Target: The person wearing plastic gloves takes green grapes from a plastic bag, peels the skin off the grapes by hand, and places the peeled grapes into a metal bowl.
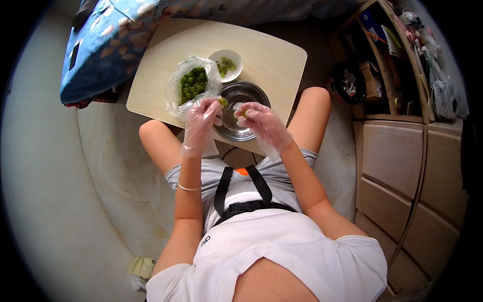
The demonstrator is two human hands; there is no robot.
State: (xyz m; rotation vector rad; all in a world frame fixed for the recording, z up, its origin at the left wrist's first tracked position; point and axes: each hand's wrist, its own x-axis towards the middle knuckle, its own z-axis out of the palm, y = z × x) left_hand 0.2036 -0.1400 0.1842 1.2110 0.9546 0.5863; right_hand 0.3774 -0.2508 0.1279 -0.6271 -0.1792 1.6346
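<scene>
Both of my hands wear clear plastic gloves and hover over a round metal bowl point(236, 132) on a low pale table. My left hand point(202, 117) is closed on a small green piece point(223, 102) near the bowl's left edge. Over the bowl's right side, my right hand point(259, 121) pinches another small green piece point(243, 114). A clear plastic bag of round green fruits point(192, 85) lies just beyond my left hand. Behind the bowl, a white bowl point(235, 57) holds green bits.
The table point(271, 50) stands between my knees. A blue floral cloth point(108, 45) hangs at the upper left. Wooden shelves point(385, 118) and drawers point(392, 151) stand on the right, with a black bin point(348, 83) beside them. A yellowish packet point(142, 267) lies at the lower left.
</scene>
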